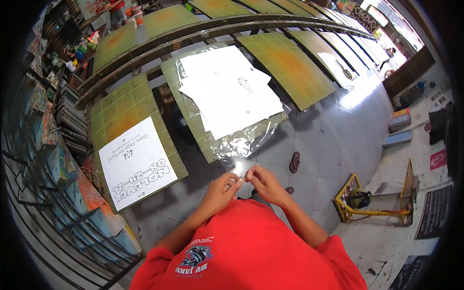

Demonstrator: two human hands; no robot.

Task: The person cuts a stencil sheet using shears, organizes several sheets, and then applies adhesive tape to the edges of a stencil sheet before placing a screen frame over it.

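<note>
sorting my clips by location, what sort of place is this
Probably a printing workshop, perhaps for screen printing: rows of orange-stained green boards, white sheets with black designs on the two nearest, and what look like flat frames stacked at the left.

- I see a pale piece, too small to identify, at the fingers.
- I see crinkled clear plastic lying under overlapping white sheets.

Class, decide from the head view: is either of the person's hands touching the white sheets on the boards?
No, the left hand and right hand are near the red shirt, clearly apart from the white sheets.
</note>
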